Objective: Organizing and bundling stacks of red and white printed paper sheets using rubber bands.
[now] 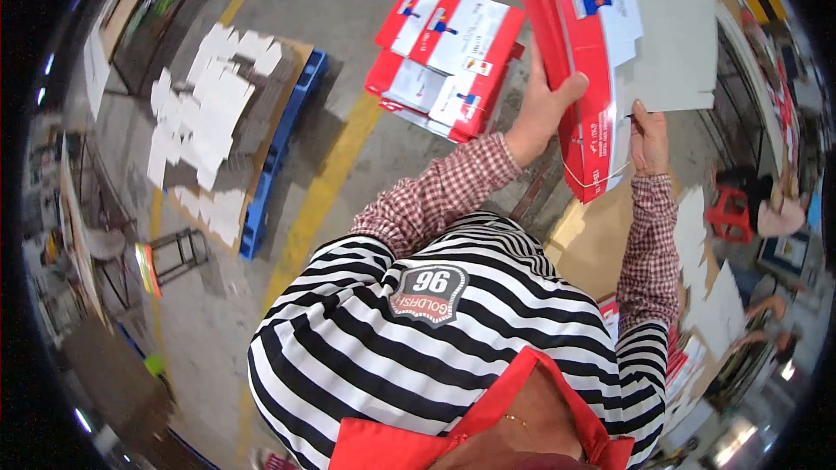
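Observation:
A bundle of flat red-and-white printed cardboard cartons (599, 61) is held up in front of me at the upper right, tilted, with a plain grey panel (675, 35) spreading to its right. My left hand (544, 109) is closed round the bundle's left edge, thumb on the red face. Fingers bent, my right hand (649, 135) closes on the lower right edge, just under the grey panel. Across the bundle's lower end runs a thin pale band (585, 183). Whether the right fingers also touch the band cannot be made out.
Stacked red-and-white carton bundles (453, 43) stand on the floor ahead. Further left, a blue pallet (279, 157) bears piled white die-cut cardboard (209, 113). Brown cardboard (601, 239) lies by my right arm. A red stool (730, 213) and other people are at far right.

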`<state>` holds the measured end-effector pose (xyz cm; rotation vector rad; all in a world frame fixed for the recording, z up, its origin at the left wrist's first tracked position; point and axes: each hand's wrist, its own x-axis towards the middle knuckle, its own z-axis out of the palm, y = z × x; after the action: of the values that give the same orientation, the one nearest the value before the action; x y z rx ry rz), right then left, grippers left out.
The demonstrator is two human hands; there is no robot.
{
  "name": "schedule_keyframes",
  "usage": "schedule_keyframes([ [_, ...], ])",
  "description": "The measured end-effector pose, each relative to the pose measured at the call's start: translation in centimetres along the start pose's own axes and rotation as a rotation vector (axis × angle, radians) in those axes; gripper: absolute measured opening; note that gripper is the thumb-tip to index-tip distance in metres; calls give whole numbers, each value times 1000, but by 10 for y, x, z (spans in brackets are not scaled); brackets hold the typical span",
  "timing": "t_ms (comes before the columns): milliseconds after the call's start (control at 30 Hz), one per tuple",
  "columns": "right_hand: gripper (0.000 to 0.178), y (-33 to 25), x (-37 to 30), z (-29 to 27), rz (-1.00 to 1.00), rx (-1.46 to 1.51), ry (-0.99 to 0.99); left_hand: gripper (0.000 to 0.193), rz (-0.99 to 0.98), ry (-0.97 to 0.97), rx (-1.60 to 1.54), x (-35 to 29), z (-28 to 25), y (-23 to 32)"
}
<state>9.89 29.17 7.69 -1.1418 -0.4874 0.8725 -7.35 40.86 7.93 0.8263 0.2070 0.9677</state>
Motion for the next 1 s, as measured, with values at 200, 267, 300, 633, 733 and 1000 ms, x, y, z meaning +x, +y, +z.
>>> schedule_keyframes([
  [200, 30, 76, 73, 42, 268, -258, -164, 71, -69, 596, -64, -11, -76, -28],
  [267, 32, 97, 88, 62, 363, -327, -207, 70, -52, 659, -80, -14, -104, -39],
  [300, 33, 108, 95, 69, 389, -337, -249, 70, -40, 718, -49, -13, -112, -37],
  [633, 41, 184, 154, 97, 534, -311, -363, 57, 1, 913, 66, 7, -166, -43],
  [733, 42, 201, 160, 98, 544, -325, -294, 57, 6, 936, 37, 10, -169, -49],
  [1000, 38, 218, 169, 90, 490, -430, -309, 61, -61, 980, 17, 14, -167, -48],
])
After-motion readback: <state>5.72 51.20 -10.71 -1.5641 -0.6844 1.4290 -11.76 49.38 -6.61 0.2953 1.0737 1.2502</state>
